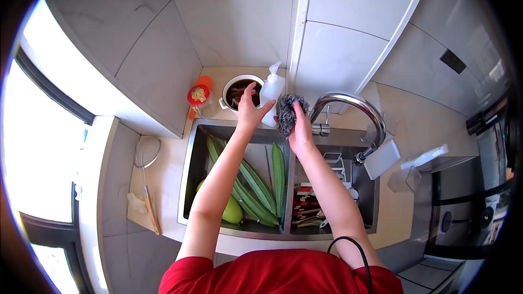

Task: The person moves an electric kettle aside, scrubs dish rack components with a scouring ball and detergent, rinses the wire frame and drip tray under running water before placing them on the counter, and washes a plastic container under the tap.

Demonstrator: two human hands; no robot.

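My right hand is closed on a dark grey, shaggy scouring pad, held above the back rim of the sink. My left hand has its fingers apart and holds nothing. Its thumb overlaps a translucent white pump bottle in the view; whether it touches is hard to tell. Behind that hand stands a white pot with dark liquid and dark pieces in it. Below my forearms, the left basin of the steel sink holds several long ridged green gourds and a rounder, lighter green one.
The right basin contains a white rack and several utensils. A curved chrome faucet arches over it. A red-lidded jar stands at the back left. On the left counter lies a wooden-handled strainer; a white spray bottle is at the right.
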